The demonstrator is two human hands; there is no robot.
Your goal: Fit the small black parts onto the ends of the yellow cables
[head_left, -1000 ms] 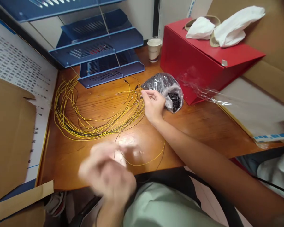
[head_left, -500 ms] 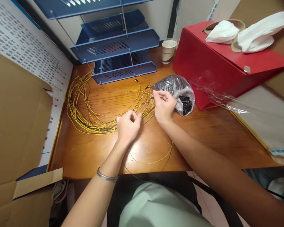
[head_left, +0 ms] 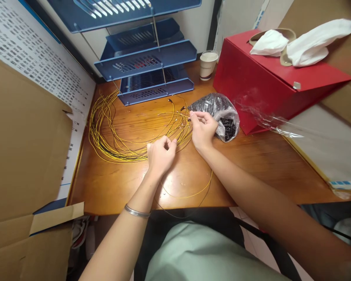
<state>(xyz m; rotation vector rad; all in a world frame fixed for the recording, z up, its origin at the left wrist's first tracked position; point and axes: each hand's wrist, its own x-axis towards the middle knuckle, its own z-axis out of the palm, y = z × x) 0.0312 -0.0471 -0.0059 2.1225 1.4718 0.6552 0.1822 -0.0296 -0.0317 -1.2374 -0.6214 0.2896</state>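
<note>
A large coil of thin yellow and dark wires (head_left: 117,157) lies on the wooden table. My left hand (head_left: 161,154) is closed over the coil's near side, thumb against the forefinger; what it grips is hidden. To its right, my right hand (head_left: 203,128) pinches thumb and fingers together at the wire ends; a small dark bit shows under the fingertips, too small to name. Black tips (head_left: 182,109) sit on several wire ends. A loose yellow wire loop (head_left: 190,196) hangs between my forearms. Behind my right hand lies a clear plastic bag (head_left: 210,102) holding small black pieces (head_left: 229,128).
A blue tiered file tray (head_left: 152,90) stands at the back, beside a paper cup (head_left: 208,64). At the right is a red box (head_left: 251,86) with white tissue on top. Cardboard (head_left: 26,144) rises along the left. Clear film (head_left: 269,121) trails from the bag area.
The view has shifted slightly. Both hands keep nearly the same closed poses and places over the wires; nothing is visibly picked up or let go.
</note>
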